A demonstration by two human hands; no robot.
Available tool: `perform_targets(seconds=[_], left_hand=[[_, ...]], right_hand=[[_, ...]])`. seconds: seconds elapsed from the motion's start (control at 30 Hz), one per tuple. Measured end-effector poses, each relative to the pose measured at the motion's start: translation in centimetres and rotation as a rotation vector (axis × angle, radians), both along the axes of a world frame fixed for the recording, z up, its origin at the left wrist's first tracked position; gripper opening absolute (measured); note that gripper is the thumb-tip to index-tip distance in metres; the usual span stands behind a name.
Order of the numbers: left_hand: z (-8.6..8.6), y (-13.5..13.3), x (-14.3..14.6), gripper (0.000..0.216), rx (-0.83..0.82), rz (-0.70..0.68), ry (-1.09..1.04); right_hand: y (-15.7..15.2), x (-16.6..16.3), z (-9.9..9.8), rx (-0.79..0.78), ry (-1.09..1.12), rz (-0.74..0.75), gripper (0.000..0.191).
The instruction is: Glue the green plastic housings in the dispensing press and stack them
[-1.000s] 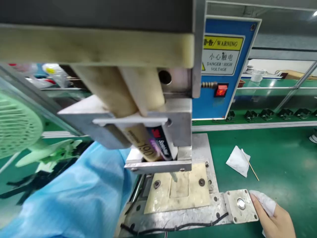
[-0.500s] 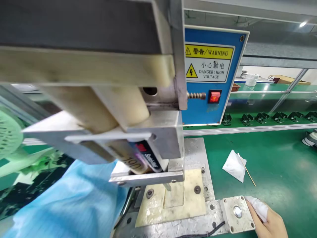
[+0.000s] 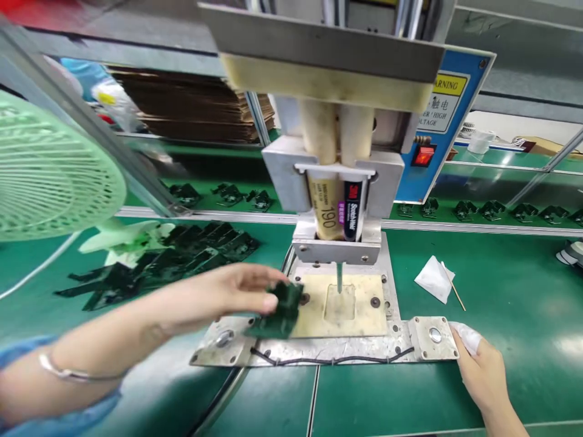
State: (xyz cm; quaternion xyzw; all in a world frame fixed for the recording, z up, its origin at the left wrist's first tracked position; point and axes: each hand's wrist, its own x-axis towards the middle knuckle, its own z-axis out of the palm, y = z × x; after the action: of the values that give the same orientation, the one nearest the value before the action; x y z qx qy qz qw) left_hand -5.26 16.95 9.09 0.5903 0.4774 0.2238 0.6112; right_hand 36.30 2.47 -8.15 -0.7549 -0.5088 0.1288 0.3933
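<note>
My left hand grips a dark plastic part between thumb and fingers, above the left side of the cream fixture plate. The plate has a shallow recess at its middle. Over that recess hangs the thin nozzle of a dispenser, fed by a twin adhesive cartridge. Beside the right push-button box is my right hand, its fingers closed around a crumpled white tissue. Another button box sits under my left forearm's side of the base.
A pile of similar dark parts lies at left, by a green fan. More parts line the back shelf. A white wipe with a cotton swab rests at right. A blue control box stands behind.
The view has swung left and back from the dispenser. My left hand now shows with a dark part, where a blue sleeve filled that side before. My right hand stays by its button box.
</note>
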Motion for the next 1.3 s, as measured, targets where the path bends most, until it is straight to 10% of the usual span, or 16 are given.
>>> perform_targets(seconds=[0.1, 0.27, 0.77, 0.9, 1.0, 1.3], left_hand=[[-2.1, -2.1, 1.9, 0.059, -0.421, -0.107, -0.083], [-3.2, -2.2, 6.0, 0.056, -0.46, -0.012, -0.241], [-5.8, 0.0, 6.4, 0.07, 0.369, -0.246, 0.205], [-3.7, -0.4, 3.4, 0.107, 0.456, -0.216, 0.458], [-2.9, -0.4, -1.2, 0.092, 0.358, -0.164, 0.552], [-7.0, -2.2, -9.0, 0.072, 0.02, -0.119, 0.428]], right_hand=[[0.2, 0.1, 0.2, -0.006, 0.017, -0.021, 0.049], [0.6, -0.1, 1.0, -0.013, 0.055, 0.021, 0.049], [0.9, -0.4, 1.1, -0.036, 0.148, -0.034, 0.054], [0.9, -0.5, 1.6, -0.056, 0.264, -0.133, 0.06], [1.2, -0.6, 2.4, -0.097, 0.394, -0.139, 0.068], [2.3, -3.4, 4.7, -0.143, 0.533, -0.002, 0.056]])
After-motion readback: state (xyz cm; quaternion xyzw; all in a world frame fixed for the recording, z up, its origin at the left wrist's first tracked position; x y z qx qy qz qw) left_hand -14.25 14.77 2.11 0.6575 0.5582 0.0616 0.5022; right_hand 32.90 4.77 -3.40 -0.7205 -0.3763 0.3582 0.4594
